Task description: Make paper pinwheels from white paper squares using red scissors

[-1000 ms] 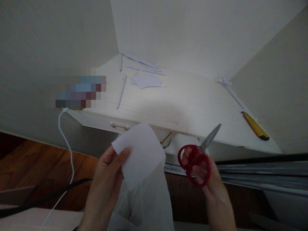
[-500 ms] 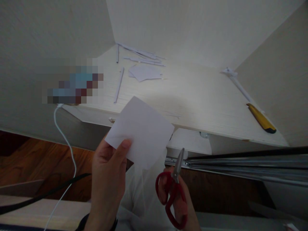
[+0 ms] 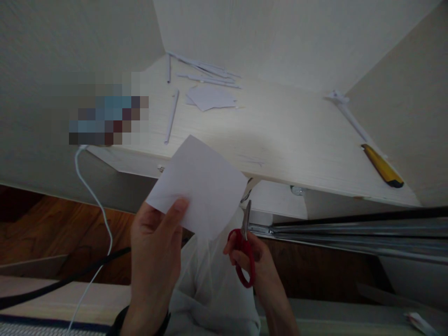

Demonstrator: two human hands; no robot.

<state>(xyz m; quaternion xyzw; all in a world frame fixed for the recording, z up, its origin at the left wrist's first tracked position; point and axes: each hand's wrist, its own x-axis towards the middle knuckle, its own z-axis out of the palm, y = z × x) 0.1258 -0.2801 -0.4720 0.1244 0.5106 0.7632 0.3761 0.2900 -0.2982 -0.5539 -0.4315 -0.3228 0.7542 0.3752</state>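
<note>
My left hand (image 3: 154,252) pinches a white sheet of paper (image 3: 199,186) by its lower left corner and holds it up in front of the desk edge. My right hand (image 3: 257,268) grips red-handled scissors (image 3: 244,249). Their blades point upward, right beside the paper's lower right edge. Whether the blades touch the paper I cannot tell. A thin white plastic bag (image 3: 210,284) hangs below the paper, between my hands.
A pale wooden desk (image 3: 280,135) stands in a wall corner. On it lie paper strips (image 3: 203,74), a cut paper piece (image 3: 210,97) and a yellow utility knife (image 3: 382,165). A white cable (image 3: 94,205) hangs at the left. A drawer with metal rail (image 3: 350,233) stands open.
My right hand carried the scissors from the right, down and leftward, up to the paper's lower right edge. My left hand lifted the paper slightly.
</note>
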